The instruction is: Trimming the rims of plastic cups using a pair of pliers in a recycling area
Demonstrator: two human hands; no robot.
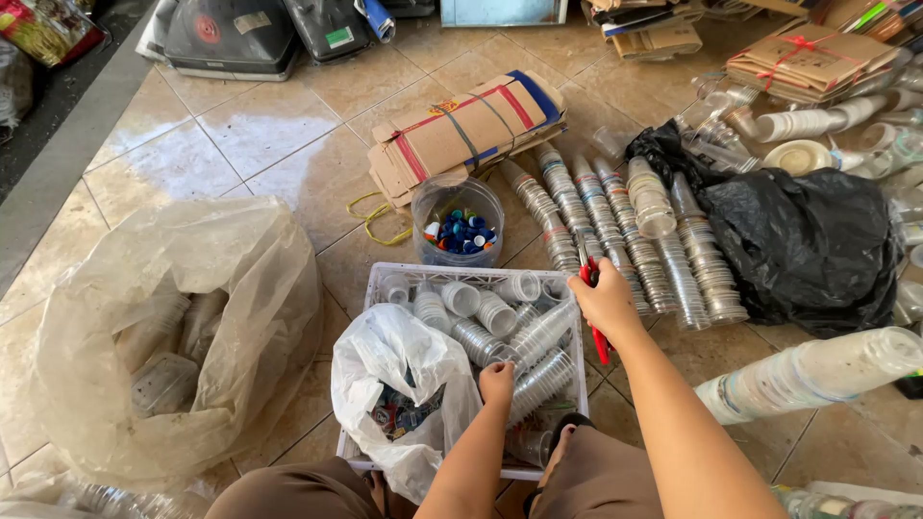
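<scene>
Where the tiled floor (269, 135) met the person's knees, a white plastic crate (399, 273) stood, filled with stacked clear plastic cups (538, 351). Left hand (497, 382): fingers curled shut, resting on the cups beside a white plastic bag (394, 360) of small items at the crate's near left corner; whether it gripped a cup could not be told. Right hand (606, 303): closed around a red-handled tool (598, 341) at the crate's far right corner. Beyond: a clear tub (459, 207) of coloured bottle caps, rows of nested cups (615, 221), a black bag (808, 245), bundled flattened cardboard (466, 130). Left: a large translucent sack (144, 327)
</scene>
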